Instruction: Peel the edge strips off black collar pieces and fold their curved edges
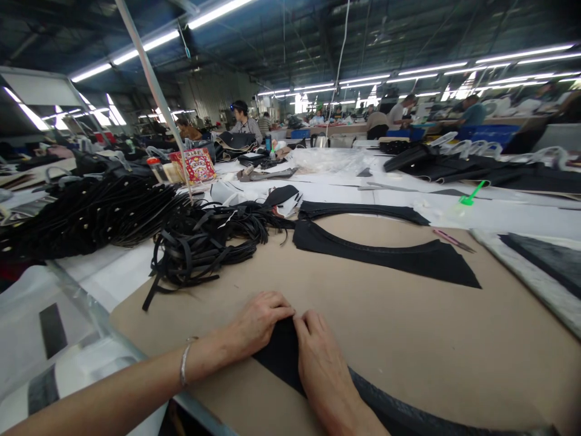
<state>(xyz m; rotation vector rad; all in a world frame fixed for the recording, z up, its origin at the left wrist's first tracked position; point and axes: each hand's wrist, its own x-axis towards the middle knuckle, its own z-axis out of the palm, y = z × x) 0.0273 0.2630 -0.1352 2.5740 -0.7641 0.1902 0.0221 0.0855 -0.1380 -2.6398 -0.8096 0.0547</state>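
A black curved fabric piece (280, 357) lies on the tan board (390, 321), running from the middle down toward the lower right. My left hand (261, 321) pinches its far end from the left, a silvery bracelet on the wrist. From the right, my right hand (322, 357) closes on the same end, fingertips almost meeting those of the left. Its forearm covers part of the piece. Farther back rest two more curved black pieces, a wide one (385, 257) and a narrower one (363, 210) behind it.
Black strips (195, 248) are heaped at the board's left edge, beside a pile of black pieces (91, 212). Pink-handled thread snips (454, 240) and a green brush (472, 194) lie at the right. A thin pole (157, 91) rises at left. Co-workers (246, 124) sit farther back.
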